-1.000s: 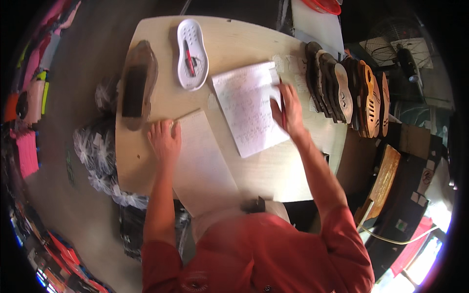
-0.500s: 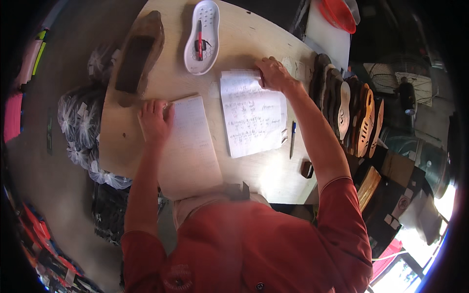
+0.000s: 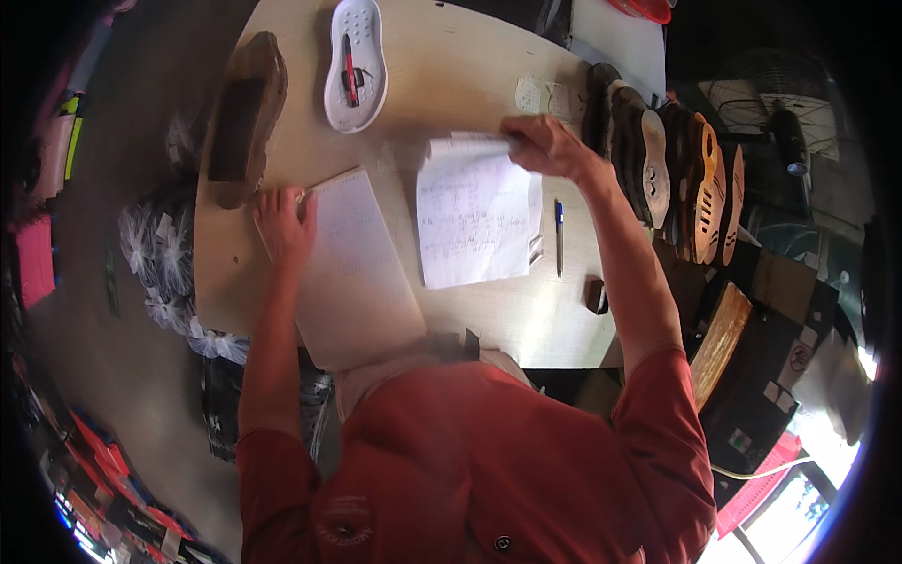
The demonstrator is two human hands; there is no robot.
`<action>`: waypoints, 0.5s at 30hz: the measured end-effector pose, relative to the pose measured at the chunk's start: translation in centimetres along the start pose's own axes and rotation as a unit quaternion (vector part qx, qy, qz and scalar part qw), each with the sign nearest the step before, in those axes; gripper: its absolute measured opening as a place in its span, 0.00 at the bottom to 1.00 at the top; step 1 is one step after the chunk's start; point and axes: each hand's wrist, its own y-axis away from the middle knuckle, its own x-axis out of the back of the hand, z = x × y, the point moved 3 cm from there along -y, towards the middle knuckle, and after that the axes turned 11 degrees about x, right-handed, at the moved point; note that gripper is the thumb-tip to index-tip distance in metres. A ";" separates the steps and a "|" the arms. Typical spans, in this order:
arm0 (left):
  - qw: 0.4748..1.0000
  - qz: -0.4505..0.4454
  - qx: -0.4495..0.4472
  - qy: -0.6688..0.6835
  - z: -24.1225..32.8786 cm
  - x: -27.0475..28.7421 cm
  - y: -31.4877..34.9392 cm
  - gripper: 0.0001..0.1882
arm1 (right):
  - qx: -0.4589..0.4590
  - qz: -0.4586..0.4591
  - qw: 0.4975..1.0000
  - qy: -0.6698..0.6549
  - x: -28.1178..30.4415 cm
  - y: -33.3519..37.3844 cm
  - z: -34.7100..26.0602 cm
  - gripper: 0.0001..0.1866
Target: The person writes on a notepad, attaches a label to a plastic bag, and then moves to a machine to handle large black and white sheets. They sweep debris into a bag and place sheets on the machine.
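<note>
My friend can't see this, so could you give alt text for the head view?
A person's right grip holds the top right corner of handwritten papers on a table; the left grip touches a pale notebook. Beyond lies a white shoe sole.

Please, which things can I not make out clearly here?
Head view:
Writing on the white papers: too small and blurred.
Fingertips of the right hand, by the papers' upper corner: blurred.
Left edge of the pale notebook: partly covered by the left hand.
Red container: cut off by the upper edge.

A row of soles (image 3: 653,160) and white sole (image 3: 370,83) suggest a footwear workshop.
</note>
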 end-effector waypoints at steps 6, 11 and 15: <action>0.987 -0.042 -0.045 0.148 5.3 4.2 -2.7 0.11 | 0.168 0.076 0.982 0.031 2.9 9.2 -8.3 0.07; 0.970 -0.085 -0.112 0.197 15.4 6.0 -6.4 0.10 | 0.178 0.052 0.981 -0.056 5.5 13.5 -14.2 0.10; 0.954 -0.114 -0.160 0.227 22.3 3.3 -9.8 0.10 | 0.182 -0.003 0.983 -0.023 6.0 13.5 -14.8 0.13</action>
